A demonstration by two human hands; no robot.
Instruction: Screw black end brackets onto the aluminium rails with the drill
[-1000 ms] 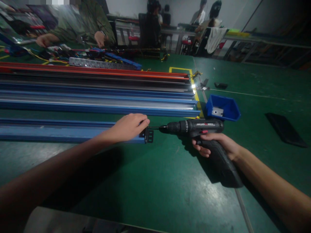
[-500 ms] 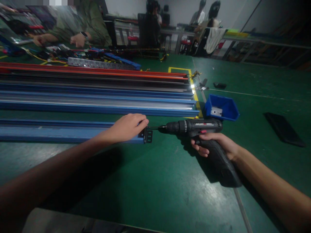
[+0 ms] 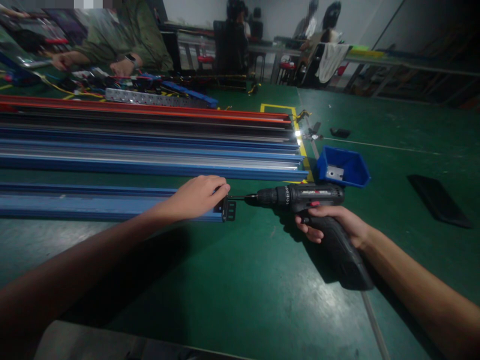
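Observation:
My right hand [image 3: 337,227] is wrapped round the grip of a black cordless drill [image 3: 315,194], which points left. The drill's long thin bit [image 3: 238,198] reaches the end of a blue metal rail [image 3: 93,204] lying on the green table. A small black slotted bracket [image 3: 231,211] sits at that rail end. My left hand [image 3: 200,196] is closed over the same end, with fingers bent around the rail and bracket. The exact contact of the bit's tip is hidden by the fingers.
Behind lie several long blue, black and red-orange rails [image 3: 150,162]. Just past the drill stands a blue bin [image 3: 354,167] holding a metal piece. A flat black object [image 3: 438,200] is at the right. Across the table, a co-worker's hands [image 3: 123,67] are among wires and parts.
My hands, the drill and the rail hold almost the same position. Across the table, the co-worker's watch-wearing hand has lowered slightly towards the parts.

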